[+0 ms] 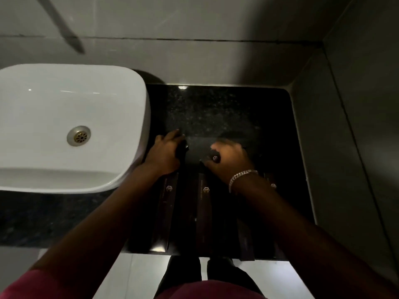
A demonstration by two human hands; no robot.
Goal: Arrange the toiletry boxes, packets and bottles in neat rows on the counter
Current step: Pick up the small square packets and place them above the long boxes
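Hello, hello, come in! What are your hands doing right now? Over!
Left hand closed on a small dark item. Right hand closed on a small dark bottle. Long dark boxes lie side by side on the counter. Nothing blocking.

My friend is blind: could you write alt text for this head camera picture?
Two bare hands each grip a small dark bottle over a black counter, with long dark boxes in a row nearer the person. A white sink sits left.
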